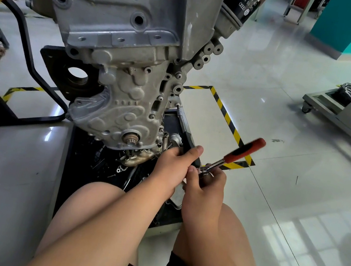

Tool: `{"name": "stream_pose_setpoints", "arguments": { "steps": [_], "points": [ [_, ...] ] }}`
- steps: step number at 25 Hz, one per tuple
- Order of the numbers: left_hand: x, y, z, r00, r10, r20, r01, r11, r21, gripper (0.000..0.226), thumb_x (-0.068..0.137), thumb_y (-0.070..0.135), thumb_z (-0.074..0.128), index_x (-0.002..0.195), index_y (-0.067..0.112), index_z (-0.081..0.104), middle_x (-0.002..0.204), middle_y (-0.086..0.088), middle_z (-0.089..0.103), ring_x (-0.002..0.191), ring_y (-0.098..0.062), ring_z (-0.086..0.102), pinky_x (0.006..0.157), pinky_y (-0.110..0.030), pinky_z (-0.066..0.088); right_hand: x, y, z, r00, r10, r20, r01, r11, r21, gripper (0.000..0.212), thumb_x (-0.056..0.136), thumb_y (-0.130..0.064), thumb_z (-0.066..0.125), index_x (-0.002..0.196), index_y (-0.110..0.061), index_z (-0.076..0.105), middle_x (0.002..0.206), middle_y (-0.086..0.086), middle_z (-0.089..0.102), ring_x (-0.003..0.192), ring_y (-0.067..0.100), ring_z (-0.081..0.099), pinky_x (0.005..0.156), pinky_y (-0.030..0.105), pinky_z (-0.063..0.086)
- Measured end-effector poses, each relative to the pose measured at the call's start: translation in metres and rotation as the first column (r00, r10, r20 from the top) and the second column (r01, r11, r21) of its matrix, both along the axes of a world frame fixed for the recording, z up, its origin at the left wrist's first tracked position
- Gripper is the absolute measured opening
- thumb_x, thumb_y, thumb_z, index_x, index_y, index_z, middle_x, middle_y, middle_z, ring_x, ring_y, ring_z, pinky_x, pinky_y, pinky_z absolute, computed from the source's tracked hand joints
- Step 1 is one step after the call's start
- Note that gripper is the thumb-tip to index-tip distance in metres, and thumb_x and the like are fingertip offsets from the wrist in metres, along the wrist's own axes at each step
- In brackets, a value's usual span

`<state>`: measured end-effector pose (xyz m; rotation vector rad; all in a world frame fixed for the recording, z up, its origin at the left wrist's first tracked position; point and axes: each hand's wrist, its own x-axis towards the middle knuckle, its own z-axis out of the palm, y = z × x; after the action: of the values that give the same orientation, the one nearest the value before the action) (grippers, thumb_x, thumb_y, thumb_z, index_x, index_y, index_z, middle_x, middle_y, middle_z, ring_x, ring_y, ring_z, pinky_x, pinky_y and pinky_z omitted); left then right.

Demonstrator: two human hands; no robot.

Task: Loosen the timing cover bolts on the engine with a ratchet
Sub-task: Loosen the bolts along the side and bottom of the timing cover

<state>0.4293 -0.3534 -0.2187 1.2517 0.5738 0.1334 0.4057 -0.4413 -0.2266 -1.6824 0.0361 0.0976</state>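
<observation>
Right hand is pinching the ratchet at its head. Left hand, just beside it, is gripping the black extension handle. The ratchet is pointing up-right, away from the engine. The extension is running up-left to a bolt.

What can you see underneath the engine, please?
A dark tray sits under the engine, holding loose small parts I cannot identify. The left hand and forearm cover its right side, and the engine hides its far end.
</observation>
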Motion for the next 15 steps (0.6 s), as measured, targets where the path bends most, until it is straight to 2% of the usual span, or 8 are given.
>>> {"name": "stream_pose_setpoints", "arguments": {
  "steps": [2, 4, 5, 7, 9, 11, 13, 15],
  "points": [
    [0.0, 0.001, 0.001, 0.999, -0.02, -0.028, 0.021, 0.999, 0.032, 0.04, 0.083, 0.04, 0.07, 0.098, 0.003, 0.066, 0.08, -0.004, 0.067, 0.072, -0.018, 0.063, 0.063, -0.032, 0.052, 0.001, 0.001, 0.0, 0.999, -0.018, -0.038, 0.019, 0.999, 0.042, 0.012, 0.091, -0.036, 0.059, 0.096, -0.027, 0.052, 0.079, 0.0, 0.069, 0.072, 0.011, 0.068, 0.064, 0.024, 0.05],
    [0.001, 0.002, 0.003, 0.997, -0.053, -0.058, 0.056, 0.997, 0.06, 0.034, 0.087, 0.042, 0.064, 0.094, 0.01, 0.067, 0.078, -0.001, 0.067, 0.072, -0.017, 0.063, 0.063, -0.029, 0.05, 0.001, 0.002, -0.001, 0.998, -0.016, -0.054, 0.019, 0.998, 0.067, 0.013, 0.094, -0.036, 0.055, 0.09, -0.024, 0.057, 0.072, 0.001, 0.069, 0.062, 0.007, 0.066, 0.056, 0.018, 0.046],
    [0.001, 0.002, 0.003, 0.996, -0.066, -0.066, 0.068, 0.997, 0.026, 0.028, 0.089, 0.04, 0.061, 0.092, 0.013, 0.068, 0.079, 0.0, 0.068, 0.074, -0.017, 0.063, 0.067, -0.03, 0.049, 0.001, 0.002, -0.001, 0.998, -0.014, -0.054, 0.018, 0.997, 0.069, 0.013, 0.095, -0.035, 0.053, 0.09, -0.025, 0.059, 0.073, 0.0, 0.069, 0.062, 0.007, 0.065, 0.057, 0.019, 0.047],
    [0.0, 0.002, 0.005, 0.995, -0.082, -0.064, 0.078, 0.995, -0.067, 0.02, 0.089, 0.035, 0.058, 0.088, 0.018, 0.069, 0.084, -0.002, 0.07, 0.076, -0.018, 0.064, 0.071, -0.032, 0.049, 0.001, 0.003, -0.001, 0.999, -0.01, -0.051, 0.013, 0.998, 0.066, 0.01, 0.096, -0.033, 0.051, 0.094, -0.028, 0.06, 0.081, -0.001, 0.07, 0.07, 0.012, 0.065, 0.065, 0.029, 0.049],
    [0.001, 0.003, 0.002, 0.997, -0.065, -0.051, 0.063, 0.997, -0.033, 0.017, 0.088, 0.033, 0.06, 0.081, 0.021, 0.07, 0.082, -0.001, 0.072, 0.073, -0.015, 0.066, 0.067, -0.028, 0.052, 0.001, 0.003, 0.001, 1.0, -0.001, -0.02, 0.002, 0.998, 0.06, 0.009, 0.097, -0.028, 0.051, 0.098, -0.035, 0.057, 0.093, -0.003, 0.07, 0.083, 0.014, 0.067, 0.074, 0.034, 0.053],
    [0.002, 0.003, -0.001, 0.999, -0.028, -0.033, 0.028, 0.999, 0.019, 0.018, 0.089, 0.03, 0.063, 0.077, 0.02, 0.07, 0.076, 0.002, 0.072, 0.071, -0.012, 0.067, 0.065, -0.027, 0.056, -0.001, 0.002, 0.003, 0.998, 0.044, 0.052, -0.045, 0.998, 0.033, 0.025, 0.097, -0.02, 0.051, 0.099, -0.044, 0.055, 0.095, -0.01, 0.068, 0.088, 0.006, 0.065, 0.076, 0.022, 0.051],
    [0.003, 0.002, -0.005, 0.999, -0.004, -0.032, 0.004, 1.0, 0.027, 0.016, 0.089, 0.029, 0.065, 0.079, 0.018, 0.07, 0.079, -0.002, 0.073, 0.078, -0.019, 0.068, 0.078, -0.037, 0.058, -0.002, 0.002, 0.004, 0.991, 0.102, 0.089, -0.101, 0.995, -0.012, 0.036, 0.096, -0.016, 0.052, 0.101, -0.052, 0.054, 0.093, -0.014, 0.065, 0.087, -0.001, 0.062, 0.07, 0.008, 0.044],
    [0.004, 0.001, -0.005, 0.999, 0.01, -0.041, -0.009, 0.999, 0.036, 0.016, 0.087, 0.031, 0.066, 0.081, 0.017, 0.071, 0.084, -0.006, 0.072, 0.082, -0.023, 0.067, 0.084, -0.042, 0.056, -0.002, 0.002, 0.0, 0.99, 0.127, 0.064, -0.125, 0.991, -0.037, 0.033, 0.097, -0.02, 0.051, 0.106, -0.052, 0.051, 0.097, -0.013, 0.065, 0.088, 0.001, 0.062, 0.071, 0.01, 0.045]
  ]
}}
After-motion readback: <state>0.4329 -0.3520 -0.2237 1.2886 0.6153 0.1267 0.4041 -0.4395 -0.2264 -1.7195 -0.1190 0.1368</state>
